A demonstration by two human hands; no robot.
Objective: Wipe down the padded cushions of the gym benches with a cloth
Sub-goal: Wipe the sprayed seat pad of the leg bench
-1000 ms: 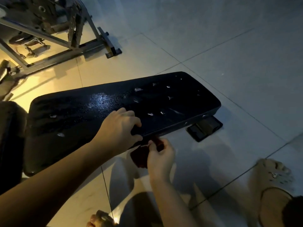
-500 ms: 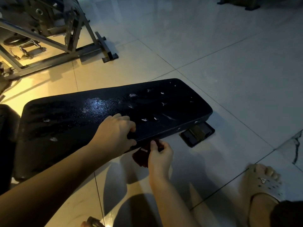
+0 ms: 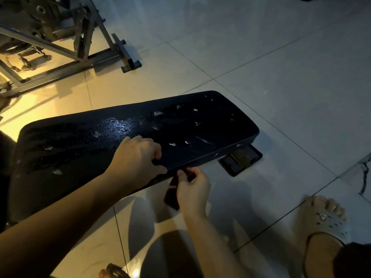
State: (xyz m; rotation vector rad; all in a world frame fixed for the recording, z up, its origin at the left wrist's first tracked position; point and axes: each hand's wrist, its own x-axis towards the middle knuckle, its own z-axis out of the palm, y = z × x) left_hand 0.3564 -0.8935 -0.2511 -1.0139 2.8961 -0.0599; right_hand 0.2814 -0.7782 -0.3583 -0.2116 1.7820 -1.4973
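Fingers [image 3: 155, 152] of the left hand [image 3: 136, 160] grip the cushion [image 3: 120, 133] at its near edge; the right hand [image 3: 193, 190] pinches a red cloth [image 3: 171, 196] just below.

Dim scene, warm glow left, edges warped.

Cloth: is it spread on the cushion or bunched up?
Bunched: the right hand pinches the cloth, which hangs loose below the near edge of the cushion.
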